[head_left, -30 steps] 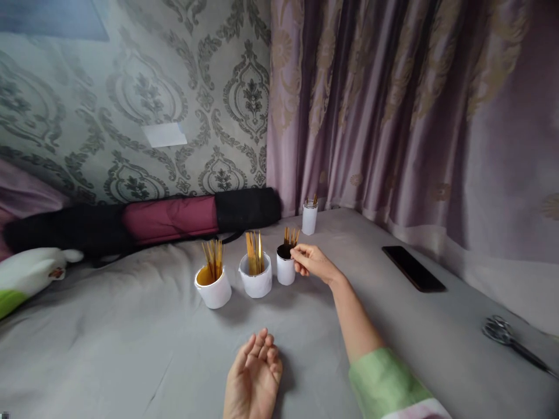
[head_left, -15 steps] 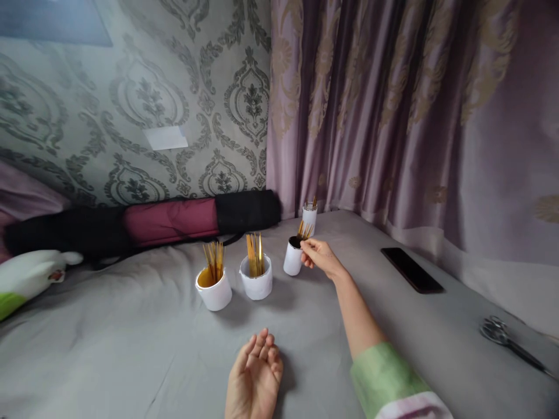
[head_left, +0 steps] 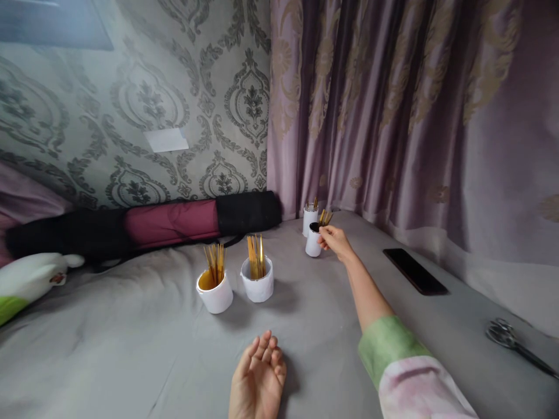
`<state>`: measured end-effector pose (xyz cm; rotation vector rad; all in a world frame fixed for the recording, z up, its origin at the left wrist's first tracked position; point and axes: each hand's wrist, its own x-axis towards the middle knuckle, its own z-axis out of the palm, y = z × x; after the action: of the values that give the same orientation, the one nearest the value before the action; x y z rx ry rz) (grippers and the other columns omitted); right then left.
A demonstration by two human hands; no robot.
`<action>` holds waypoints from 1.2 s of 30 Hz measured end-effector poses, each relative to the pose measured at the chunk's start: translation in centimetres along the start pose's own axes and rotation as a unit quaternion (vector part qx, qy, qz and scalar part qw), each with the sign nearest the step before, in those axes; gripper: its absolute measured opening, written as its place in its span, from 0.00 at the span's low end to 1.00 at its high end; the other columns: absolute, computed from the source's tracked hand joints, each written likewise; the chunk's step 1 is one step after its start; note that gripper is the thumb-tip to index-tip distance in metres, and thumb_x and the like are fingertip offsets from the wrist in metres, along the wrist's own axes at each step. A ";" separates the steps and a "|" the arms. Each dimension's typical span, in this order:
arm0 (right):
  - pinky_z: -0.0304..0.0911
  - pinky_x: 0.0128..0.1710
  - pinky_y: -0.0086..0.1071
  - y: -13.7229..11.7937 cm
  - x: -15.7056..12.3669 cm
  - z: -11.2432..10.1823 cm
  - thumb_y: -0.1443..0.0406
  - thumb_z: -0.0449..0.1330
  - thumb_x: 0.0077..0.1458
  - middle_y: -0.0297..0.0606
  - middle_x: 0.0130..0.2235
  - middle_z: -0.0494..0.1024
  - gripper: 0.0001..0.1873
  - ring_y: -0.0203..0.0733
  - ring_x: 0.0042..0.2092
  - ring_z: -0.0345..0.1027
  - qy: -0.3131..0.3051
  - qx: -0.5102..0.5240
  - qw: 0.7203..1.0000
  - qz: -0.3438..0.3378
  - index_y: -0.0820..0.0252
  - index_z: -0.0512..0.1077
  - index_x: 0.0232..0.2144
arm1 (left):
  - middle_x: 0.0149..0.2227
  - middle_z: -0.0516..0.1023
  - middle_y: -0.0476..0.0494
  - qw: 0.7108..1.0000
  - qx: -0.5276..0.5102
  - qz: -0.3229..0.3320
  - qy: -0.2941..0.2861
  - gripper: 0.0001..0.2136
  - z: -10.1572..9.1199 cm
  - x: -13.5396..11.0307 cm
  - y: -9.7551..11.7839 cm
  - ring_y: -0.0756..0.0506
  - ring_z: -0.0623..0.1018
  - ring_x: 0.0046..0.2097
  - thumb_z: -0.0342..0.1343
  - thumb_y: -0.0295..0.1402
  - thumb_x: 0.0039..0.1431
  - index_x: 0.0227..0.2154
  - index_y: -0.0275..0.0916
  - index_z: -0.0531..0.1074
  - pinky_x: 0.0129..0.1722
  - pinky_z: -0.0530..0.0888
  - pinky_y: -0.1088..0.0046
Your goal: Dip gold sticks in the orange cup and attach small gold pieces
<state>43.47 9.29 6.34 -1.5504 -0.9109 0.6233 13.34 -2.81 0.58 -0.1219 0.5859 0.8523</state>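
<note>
My right hand (head_left: 335, 240) pinches the rim of a white cup with a dark inside (head_left: 312, 244), which holds several thin golden-brown sticks (head_left: 325, 217). Just behind it stands a white jar (head_left: 310, 217) with a few sticks in its mouth. Nearer to me are two wider white cups: one with a yellow inside (head_left: 217, 297) and one with a grey inside (head_left: 257, 288), each holding thin sticks upright. In front of them my left hand (head_left: 259, 375) rests palm up, fingers loosely curled, with nothing in it.
A black phone (head_left: 414, 271) and black-handled scissors (head_left: 513, 343) lie to the right on the grey sheet (head_left: 131, 349). Along the patterned wall stretches a long black and maroon bag (head_left: 172, 223). A white and green plush toy (head_left: 37, 282) is at the left; purple curtains (head_left: 371, 116) hang behind.
My right hand has carried the dark-lined cup back and to the right, close to the jar. My left hand has hardly moved.
</note>
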 end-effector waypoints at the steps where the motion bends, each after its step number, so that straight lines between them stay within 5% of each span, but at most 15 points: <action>1: 0.55 0.14 0.20 0.1 0.4 -0.1 0.61 0.56 0.52 0.32 0.19 0.71 0.09 0.28 0.18 0.62 0.004 -0.006 1.000 -0.001 0.62 0.67 0.26 | 0.29 0.71 0.43 1.000 0.000 0.001 -0.001 0.06 0.0 0.0 0.0 0.51 0.70 0.27 0.50 0.26 0.56 0.32 0.31 0.71 0.23 0.67 0.76; 29: 0.55 0.14 0.20 1.7 5.2 -0.1 0.64 0.58 0.49 0.34 0.19 0.73 0.06 0.29 0.18 0.64 0.044 -0.037 0.998 -0.010 0.63 0.68 0.28 | 0.30 0.73 0.41 0.999 -0.042 0.030 0.013 0.07 0.1 0.1 0.7 0.50 0.72 0.29 0.49 0.25 0.56 0.32 0.31 0.72 0.27 0.70 0.75; 36: 0.56 0.14 0.20 2.1 5.3 0.2 0.64 0.58 0.49 0.32 0.18 0.72 0.06 0.29 0.17 0.64 0.057 -0.029 0.998 -0.002 0.63 0.68 0.27 | 0.44 0.73 0.35 0.998 -0.017 0.061 0.002 0.11 0.4 0.7 1.6 0.44 0.75 0.42 0.48 0.24 0.56 0.41 0.30 0.71 0.37 0.74 0.69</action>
<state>46.67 13.77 4.82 -1.6192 -0.8531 0.5043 12.67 -1.12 0.75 -0.1196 0.5876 0.9816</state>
